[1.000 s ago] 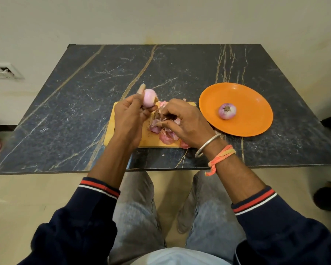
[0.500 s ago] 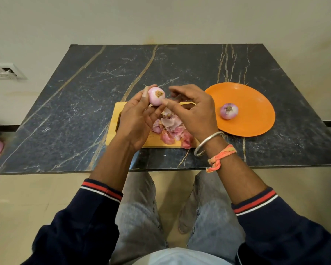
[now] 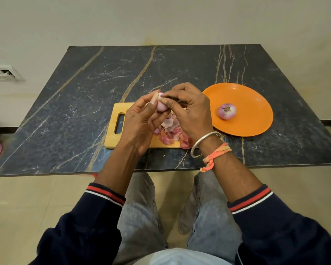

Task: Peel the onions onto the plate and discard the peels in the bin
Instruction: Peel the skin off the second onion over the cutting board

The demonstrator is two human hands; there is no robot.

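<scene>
My left hand (image 3: 141, 121) is lifted, its palm faces 3 o'clock, and its thumb and curled fingers hold the small onion (image 3: 161, 108). My right hand (image 3: 191, 111) comes to it from 3 o'clock, back side up, and thumb and forefinger pinch the top of the same onion. Both forearms enter from 6 o'clock and come closer at the wrists.

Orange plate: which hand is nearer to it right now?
Right. The right hand sits just beside the plate at its left rim, above the peels. The left hand is farther left over the cutting board. Both grip the onion.
</scene>
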